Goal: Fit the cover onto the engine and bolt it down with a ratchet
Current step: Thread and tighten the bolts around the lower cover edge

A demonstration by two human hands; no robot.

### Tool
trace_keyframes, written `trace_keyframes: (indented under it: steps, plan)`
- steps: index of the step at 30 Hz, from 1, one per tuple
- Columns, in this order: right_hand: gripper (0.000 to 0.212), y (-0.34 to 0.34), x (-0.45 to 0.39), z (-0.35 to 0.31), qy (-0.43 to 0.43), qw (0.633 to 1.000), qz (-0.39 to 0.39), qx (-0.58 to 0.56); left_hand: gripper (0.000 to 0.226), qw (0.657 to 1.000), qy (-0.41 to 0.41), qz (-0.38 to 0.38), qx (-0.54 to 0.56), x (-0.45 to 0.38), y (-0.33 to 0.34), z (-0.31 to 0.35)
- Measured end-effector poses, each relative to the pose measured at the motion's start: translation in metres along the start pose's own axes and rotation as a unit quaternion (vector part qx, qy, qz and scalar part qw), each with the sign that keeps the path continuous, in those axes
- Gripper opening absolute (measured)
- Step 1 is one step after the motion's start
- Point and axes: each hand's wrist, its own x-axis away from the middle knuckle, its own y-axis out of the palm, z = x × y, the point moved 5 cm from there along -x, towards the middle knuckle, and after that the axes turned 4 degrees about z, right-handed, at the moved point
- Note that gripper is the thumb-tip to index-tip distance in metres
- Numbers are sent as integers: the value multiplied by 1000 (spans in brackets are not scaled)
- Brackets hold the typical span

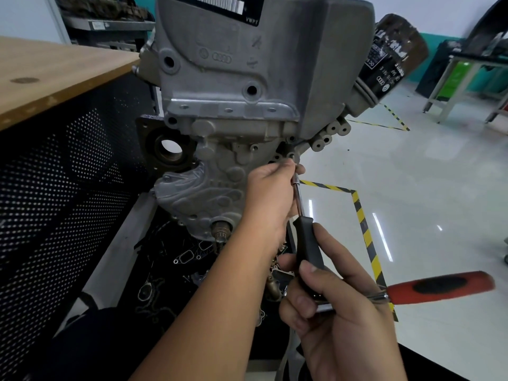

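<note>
The grey cover (192, 193) sits low on the front of the engine (236, 78), which fills the upper middle of our view. Our left hand (270, 193) pinches the top of a chrome extension bar (298, 192), its fingertips at a bolt boss on the engine's right edge. Our right hand (330, 292) curls around the bar's black grip (309, 243) and the head of the ratchet (439, 287), whose red and black handle juts out to the right. A black oil filter (393, 56) hangs off the engine's upper right. A wooden bench top (49, 75) lies to the left, and yellow-black floor tape (362, 224) runs behind our hands.
</note>
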Motion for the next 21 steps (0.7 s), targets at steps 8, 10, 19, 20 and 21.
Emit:
trace_keyframes:
  steps: [8, 10, 19, 20, 21]
  plan:
    - [54, 14, -4, -17, 17, 1000, 1, -1, 32, 999, -26, 14, 22, -5, 6, 6]
    - [51, 17, -3, -21, 21, 1000, -1, 0, 29, 997, -61, 12, 44, -6, 7, 5]
    - [31, 17, -7, -47, 2, 985, -4, 175, 34, 966, -209, -78, 133, -10, 15, 13]
    - [31, 17, -7, -51, -6, 978, -4, 207, 33, 966, -211, -78, 124, -10, 15, 13]
    - [32, 17, -8, -55, -17, 970, -5, 243, 33, 967, -212, -78, 114, -11, 14, 14]
